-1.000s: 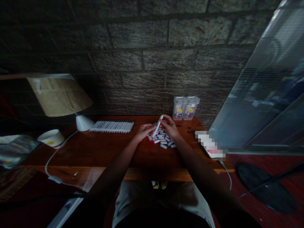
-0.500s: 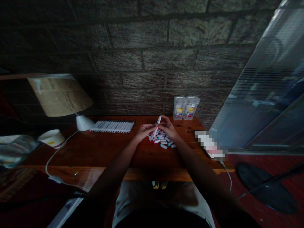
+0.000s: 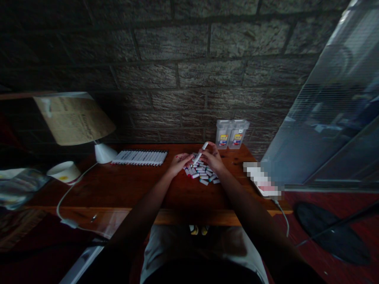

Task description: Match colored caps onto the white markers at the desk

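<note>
One white marker is held slantwise above the desk, its upper end tipped toward the wall. Two hands share it. The right hand has its fingers closed around the upper half. The left hand pinches the lower end with thumb and fingertips, though the light is dim and that contact is probably rather than plainly a firm grip. Neither hand holds anything else.

Directly beneath the marker, touching the heel of the right hand, lies one loose pile of short marker pieces with coloured bands. There are well over ten of them, overlapping too much for an exact count.

To the left of the hands, near the wall, one neat row of white markers lies side by side. It looks like some fifteen or more, too fine to count one by one.

Two clear plastic boxes stand upright against the brick wall, touching each other, just beyond the right hand.

At the desk's left end stands one lamp with a tilted shade, its one cord trailing over the front edge. One white bowl sits beside the lamp. One blurred-out flat object lies at the desk's right edge.
</note>
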The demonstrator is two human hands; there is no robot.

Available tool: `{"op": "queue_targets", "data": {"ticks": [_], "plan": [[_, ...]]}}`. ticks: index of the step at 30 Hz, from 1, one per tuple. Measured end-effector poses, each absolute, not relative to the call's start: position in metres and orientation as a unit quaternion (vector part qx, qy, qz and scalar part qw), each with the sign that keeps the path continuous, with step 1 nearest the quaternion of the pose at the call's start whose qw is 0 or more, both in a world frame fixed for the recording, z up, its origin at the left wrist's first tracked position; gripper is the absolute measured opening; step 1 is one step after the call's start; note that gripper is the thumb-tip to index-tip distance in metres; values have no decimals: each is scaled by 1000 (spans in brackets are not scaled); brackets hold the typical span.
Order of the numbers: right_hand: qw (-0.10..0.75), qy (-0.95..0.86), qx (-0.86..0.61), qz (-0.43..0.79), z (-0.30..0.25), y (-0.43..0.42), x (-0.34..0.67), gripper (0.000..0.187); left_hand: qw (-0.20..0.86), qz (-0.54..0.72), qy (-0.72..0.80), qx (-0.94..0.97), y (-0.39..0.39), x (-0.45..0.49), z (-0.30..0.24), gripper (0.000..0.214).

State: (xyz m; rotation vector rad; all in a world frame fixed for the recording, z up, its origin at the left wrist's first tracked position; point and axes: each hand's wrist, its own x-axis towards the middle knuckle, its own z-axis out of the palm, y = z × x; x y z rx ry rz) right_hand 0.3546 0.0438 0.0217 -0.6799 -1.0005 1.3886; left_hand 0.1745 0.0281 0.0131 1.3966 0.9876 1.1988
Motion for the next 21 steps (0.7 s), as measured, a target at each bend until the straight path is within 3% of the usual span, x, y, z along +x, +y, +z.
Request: {"op": "queue_targets", "data": {"ticks": [21], "plan": [[608,-401,-237,643,26,36,352,69,527,495,378,578,26,177,12,49]]}}
